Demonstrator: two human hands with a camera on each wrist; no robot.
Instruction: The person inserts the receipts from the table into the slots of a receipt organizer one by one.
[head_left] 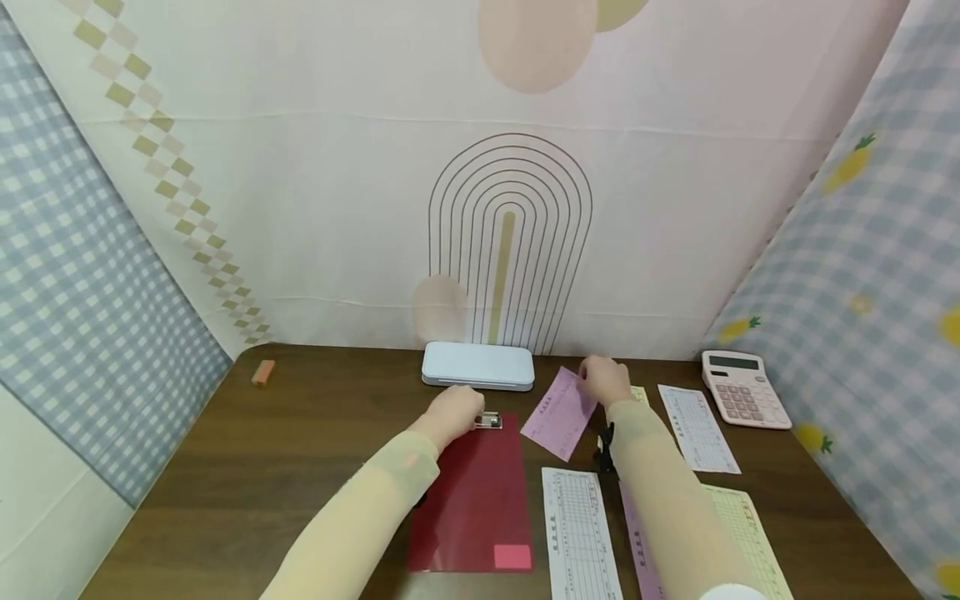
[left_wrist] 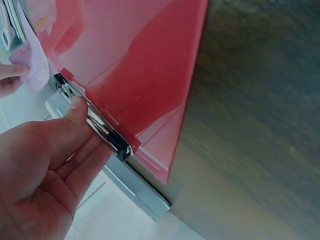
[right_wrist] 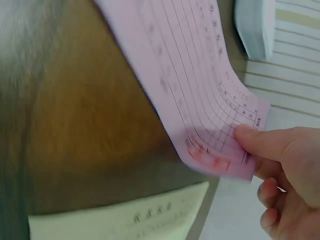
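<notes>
White patterned cloth (head_left: 337, 225) hangs behind one brown surface (head_left: 300, 467). One red clipboard (head_left: 483, 500) lies near the middle, its single metal clip (head_left: 490, 421) pinched between the left hand's (head_left: 452, 412) thumb and fingers. Just right of it, the right hand (head_left: 606, 381) pinches one end of a pink slip (head_left: 558, 417), thumb against bent fingers. Five other slips lie rightward: one pink, two white (head_left: 581, 533), two yellow, partly hidden by the right arm (head_left: 667, 492). Around these sit one pale case (head_left: 477, 364), one calculator (head_left: 744, 389) and one small orange block (head_left: 263, 372).
</notes>
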